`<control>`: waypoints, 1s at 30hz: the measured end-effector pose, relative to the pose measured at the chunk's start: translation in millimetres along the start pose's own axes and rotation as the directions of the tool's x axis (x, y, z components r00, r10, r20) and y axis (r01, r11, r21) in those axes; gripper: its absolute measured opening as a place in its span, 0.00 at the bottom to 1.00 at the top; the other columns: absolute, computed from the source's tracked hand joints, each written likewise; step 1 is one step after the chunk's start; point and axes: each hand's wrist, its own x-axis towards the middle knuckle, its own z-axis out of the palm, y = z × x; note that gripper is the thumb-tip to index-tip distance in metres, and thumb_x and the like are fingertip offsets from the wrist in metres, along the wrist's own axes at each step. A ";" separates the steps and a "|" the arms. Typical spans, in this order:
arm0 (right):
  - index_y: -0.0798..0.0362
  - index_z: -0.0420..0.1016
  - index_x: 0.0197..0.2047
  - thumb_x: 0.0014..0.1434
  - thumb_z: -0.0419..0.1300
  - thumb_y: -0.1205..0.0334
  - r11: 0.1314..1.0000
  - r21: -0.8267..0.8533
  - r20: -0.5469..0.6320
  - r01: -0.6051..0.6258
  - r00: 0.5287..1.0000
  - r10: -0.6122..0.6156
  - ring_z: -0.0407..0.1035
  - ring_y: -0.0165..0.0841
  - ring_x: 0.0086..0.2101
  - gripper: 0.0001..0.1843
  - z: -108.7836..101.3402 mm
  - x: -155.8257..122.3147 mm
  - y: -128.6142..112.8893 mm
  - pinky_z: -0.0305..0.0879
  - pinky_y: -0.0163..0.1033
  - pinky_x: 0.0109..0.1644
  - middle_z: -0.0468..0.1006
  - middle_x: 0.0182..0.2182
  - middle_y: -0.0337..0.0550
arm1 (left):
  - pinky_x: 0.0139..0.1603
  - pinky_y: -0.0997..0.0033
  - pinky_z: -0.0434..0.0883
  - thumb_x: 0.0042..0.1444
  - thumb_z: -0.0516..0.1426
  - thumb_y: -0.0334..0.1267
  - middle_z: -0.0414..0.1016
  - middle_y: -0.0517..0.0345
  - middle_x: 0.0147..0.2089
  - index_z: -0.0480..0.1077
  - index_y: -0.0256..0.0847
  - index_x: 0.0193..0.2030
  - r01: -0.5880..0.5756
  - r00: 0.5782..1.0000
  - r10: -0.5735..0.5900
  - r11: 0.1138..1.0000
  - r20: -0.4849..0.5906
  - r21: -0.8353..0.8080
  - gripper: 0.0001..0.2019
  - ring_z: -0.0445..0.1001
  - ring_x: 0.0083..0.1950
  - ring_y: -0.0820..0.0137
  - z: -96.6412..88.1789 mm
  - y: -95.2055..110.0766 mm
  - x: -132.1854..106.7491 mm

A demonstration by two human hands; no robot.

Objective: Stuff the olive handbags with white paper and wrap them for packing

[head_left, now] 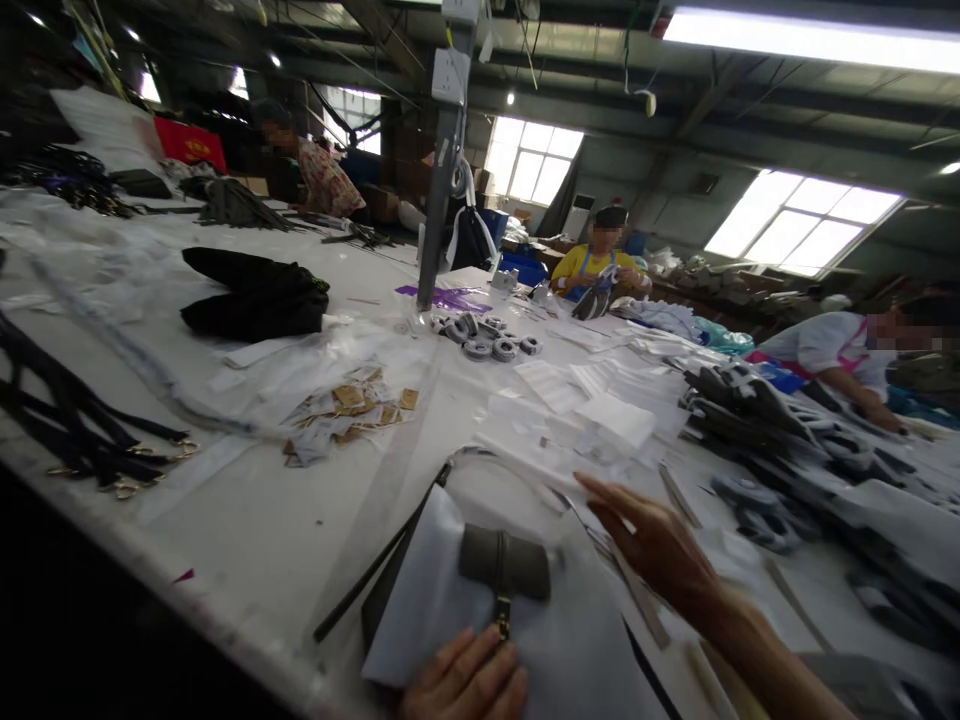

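A dark olive-grey bag (382, 605) lies on the table in front of me, mostly covered by a white sheet (420, 590). Through the sheet's opening shows a grey tab (517, 562) with a gold-coloured buckle (503, 615) below it. My left hand (466, 682) rests on the sheet, its fingers laid side by side near the buckle; its thumb is hidden. My right hand (656, 545) is open, fingers stretched out, over the bag's right side close to a thin strap. A long dark strap (375, 570) runs along the bag's left side.
Dark straps with metal hooks (97, 420) lie at left, near a black cloth item (255, 295) and brown-and-white tags (360, 410). Rolled grey straps (491, 338) sit by a metal post (442, 190). Grey bag parts (780, 420) pile up at right. Several people work around the table.
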 end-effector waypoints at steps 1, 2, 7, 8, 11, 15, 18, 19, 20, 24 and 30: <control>0.45 0.71 0.59 0.68 0.52 0.64 0.998 -0.018 0.044 0.056 0.998 -0.055 0.77 0.34 0.47 0.19 1.4 -16.5 -25.0 0.74 0.36 0.49 0.81 0.50 0.42 | 0.61 0.72 0.72 0.69 0.49 0.31 0.81 0.66 0.49 0.77 0.46 0.49 0.006 0.999 -0.005 1.000 0.047 -0.022 0.15 0.77 0.54 0.72 -7.0 1.4 3.8; 0.46 0.72 0.58 0.67 0.51 0.68 0.994 -0.045 0.080 0.102 0.992 -0.098 0.76 0.35 0.48 0.19 4.1 -31.9 -47.3 0.74 0.38 0.50 0.81 0.50 0.44 | 0.60 0.70 0.72 0.70 0.46 0.31 0.80 0.63 0.52 0.76 0.44 0.51 0.021 0.995 -0.016 0.998 0.095 -0.057 0.17 0.76 0.57 0.70 -14.1 3.0 7.6; 0.55 0.74 0.53 0.60 0.50 0.76 0.967 -0.163 0.201 0.198 0.966 -0.164 0.74 0.43 0.51 0.21 26.3 -79.8 -107.1 0.74 0.48 0.52 0.78 0.53 0.53 | 0.57 0.64 0.74 0.70 0.43 0.32 0.80 0.55 0.52 0.73 0.40 0.56 0.160 0.977 -0.123 0.964 0.177 -0.214 0.19 0.76 0.54 0.66 -28.5 11.7 14.9; 0.56 0.73 0.54 0.60 0.50 0.77 0.963 -0.177 0.218 0.202 0.962 -0.162 0.74 0.44 0.51 0.22 29.4 -83.3 -110.2 0.75 0.49 0.52 0.78 0.53 0.54 | 0.57 0.63 0.74 0.69 0.44 0.32 0.80 0.54 0.52 0.73 0.40 0.56 0.169 0.976 -0.131 0.958 0.173 -0.230 0.19 0.77 0.53 0.66 -27.1 13.1 13.6; 0.56 0.69 0.61 0.60 0.51 0.77 0.957 -0.194 0.235 0.214 0.957 -0.167 0.74 0.45 0.51 0.26 33.1 -86.8 -110.8 0.74 0.52 0.51 0.77 0.54 0.54 | 0.55 0.60 0.74 0.69 0.45 0.32 0.80 0.52 0.52 0.73 0.40 0.56 0.185 0.973 -0.143 0.951 0.179 -0.247 0.18 0.77 0.52 0.64 -21.7 15.9 8.1; 0.52 0.65 0.64 0.61 0.51 0.78 0.959 -0.153 0.238 0.239 0.951 -0.199 0.69 0.44 0.57 0.29 35.4 -90.4 -107.0 0.70 0.53 0.58 0.73 0.59 0.51 | 0.47 0.62 0.76 0.69 0.45 0.32 0.80 0.51 0.51 0.72 0.41 0.57 0.193 0.965 -0.139 0.951 0.225 -0.242 0.18 0.78 0.48 0.64 -20.1 16.4 4.4; 0.50 0.66 0.64 0.61 0.50 0.78 0.962 -0.138 0.229 0.237 0.952 -0.201 0.67 0.43 0.59 0.29 41.1 -95.6 -108.6 0.68 0.53 0.60 0.72 0.60 0.46 | 0.47 0.63 0.75 0.69 0.45 0.32 0.80 0.51 0.50 0.71 0.41 0.58 0.172 0.966 -0.118 0.957 0.229 -0.235 0.18 0.78 0.47 0.65 -21.6 16.1 4.5; 0.50 0.67 0.63 0.61 0.50 0.78 0.963 -0.141 0.222 0.230 0.955 -0.196 0.68 0.43 0.59 0.29 43.5 -96.8 -110.6 0.68 0.54 0.60 0.73 0.60 0.45 | 0.48 0.62 0.75 0.69 0.46 0.32 0.80 0.51 0.50 0.71 0.41 0.58 0.167 0.968 -0.114 0.958 0.224 -0.232 0.18 0.78 0.48 0.65 -21.8 16.0 4.5; 0.50 0.68 0.61 0.60 0.50 0.78 0.963 -0.150 0.211 0.224 0.959 -0.190 0.68 0.43 0.58 0.28 46.2 -97.5 -113.3 0.67 0.54 0.61 0.74 0.59 0.45 | 0.48 0.62 0.75 0.69 0.47 0.32 0.80 0.51 0.49 0.71 0.40 0.58 0.163 0.970 -0.113 0.959 0.215 -0.232 0.17 0.78 0.48 0.65 -21.7 16.0 4.2; 0.51 0.73 0.50 0.57 0.50 0.79 0.949 -0.214 0.133 0.233 0.969 -0.208 0.68 0.45 0.58 0.23 59.2 -97.8 -123.4 0.65 0.57 0.63 0.75 0.57 0.45 | 0.48 0.64 0.75 0.69 0.47 0.34 0.80 0.52 0.45 0.72 0.40 0.55 0.168 0.974 -0.120 0.953 0.194 -0.252 0.16 0.78 0.47 0.67 -19.6 16.6 -0.3; 0.52 0.67 0.56 0.55 0.46 0.77 0.912 -0.212 -0.014 0.351 0.932 -0.362 0.78 0.41 0.45 0.27 80.1 -100.0 -104.8 0.77 0.48 0.46 0.81 0.49 0.50 | 0.46 0.69 0.75 0.68 0.47 0.34 0.79 0.54 0.38 0.72 0.37 0.45 0.101 0.970 -0.041 0.965 0.240 -0.242 0.12 0.77 0.42 0.70 -35.0 16.5 7.5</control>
